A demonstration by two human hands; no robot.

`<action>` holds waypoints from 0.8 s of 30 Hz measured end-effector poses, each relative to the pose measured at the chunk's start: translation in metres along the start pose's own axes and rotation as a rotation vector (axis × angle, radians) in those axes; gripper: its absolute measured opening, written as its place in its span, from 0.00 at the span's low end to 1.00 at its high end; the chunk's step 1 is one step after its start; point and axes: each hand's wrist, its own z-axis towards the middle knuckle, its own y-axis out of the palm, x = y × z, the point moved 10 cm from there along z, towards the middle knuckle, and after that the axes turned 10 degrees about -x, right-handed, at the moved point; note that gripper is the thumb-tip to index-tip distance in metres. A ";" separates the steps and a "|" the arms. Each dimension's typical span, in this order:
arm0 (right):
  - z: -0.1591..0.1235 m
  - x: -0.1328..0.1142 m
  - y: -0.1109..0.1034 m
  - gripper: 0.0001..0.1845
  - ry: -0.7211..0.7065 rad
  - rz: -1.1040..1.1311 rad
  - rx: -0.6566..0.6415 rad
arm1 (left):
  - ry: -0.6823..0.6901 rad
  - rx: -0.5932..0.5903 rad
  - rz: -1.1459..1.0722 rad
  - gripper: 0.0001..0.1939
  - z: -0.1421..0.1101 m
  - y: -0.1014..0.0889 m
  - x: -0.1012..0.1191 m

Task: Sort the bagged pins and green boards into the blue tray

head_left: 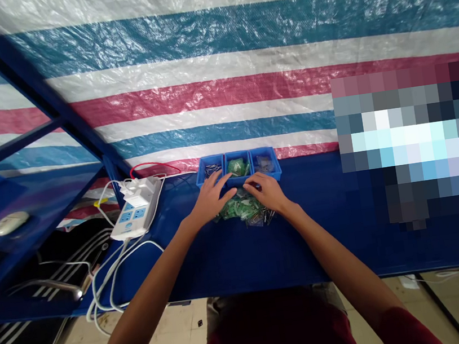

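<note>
Head view: glossy, jumbled green packets point(240, 209).

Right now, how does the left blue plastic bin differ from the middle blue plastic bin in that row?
The left blue plastic bin holds thin, silvery pieces, while the middle blue plastic bin holds green contents. The left bin ends the row; the middle bin has neighbours on both sides. Both are open-topped and look alike in colour.
</note>
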 end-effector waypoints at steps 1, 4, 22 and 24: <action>-0.001 -0.002 0.004 0.21 -0.011 -0.031 -0.081 | -0.053 -0.047 0.014 0.35 -0.013 0.009 -0.007; -0.013 -0.006 0.020 0.33 -0.042 -0.143 -0.307 | -0.199 -0.167 0.044 0.45 -0.048 0.036 -0.027; -0.050 0.026 0.065 0.53 0.146 -0.369 -0.442 | -0.084 -0.224 0.063 0.46 -0.038 0.076 -0.010; -0.047 0.027 0.066 0.50 0.167 -0.370 -0.412 | -0.084 -0.236 0.058 0.43 -0.033 0.077 -0.012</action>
